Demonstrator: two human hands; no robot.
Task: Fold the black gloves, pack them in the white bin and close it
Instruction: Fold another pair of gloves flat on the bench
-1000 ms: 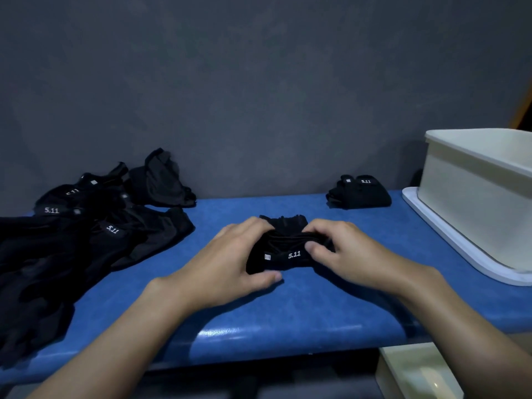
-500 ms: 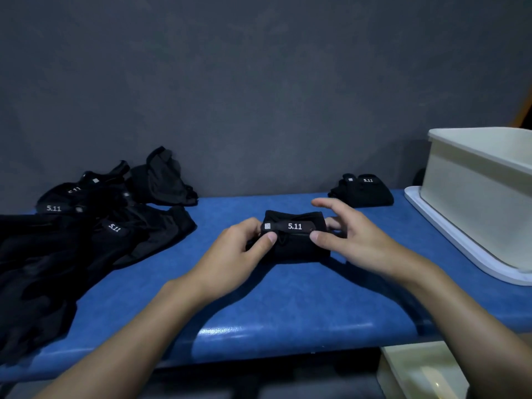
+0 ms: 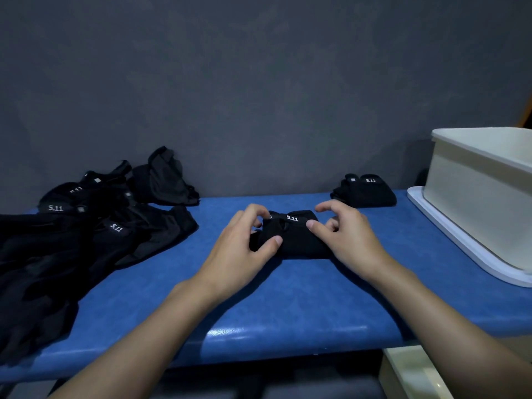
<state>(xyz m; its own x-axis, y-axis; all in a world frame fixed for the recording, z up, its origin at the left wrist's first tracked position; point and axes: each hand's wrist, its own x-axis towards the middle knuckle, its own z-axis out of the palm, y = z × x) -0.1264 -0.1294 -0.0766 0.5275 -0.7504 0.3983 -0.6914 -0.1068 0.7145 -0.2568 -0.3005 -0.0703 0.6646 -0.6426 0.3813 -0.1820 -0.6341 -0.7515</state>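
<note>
Black gloves [image 3: 86, 231] lie in a loose pile at the left end of the blue bench [image 3: 288, 306], with 2 white "5.11" labels readable. At mid-bench the left hand [image 3: 244, 246], palm down, curls its fingers over a folded glove bundle [image 3: 299, 243] marked "5.11", thumb on its front. The right hand [image 3: 348, 240] pinches the other end, index finger lifted. Behind sits a second folded bundle [image 3: 365, 194], also "5.11", near the white bin [image 3: 483, 203], which stands on a white lid [image 3: 449, 240].
</note>
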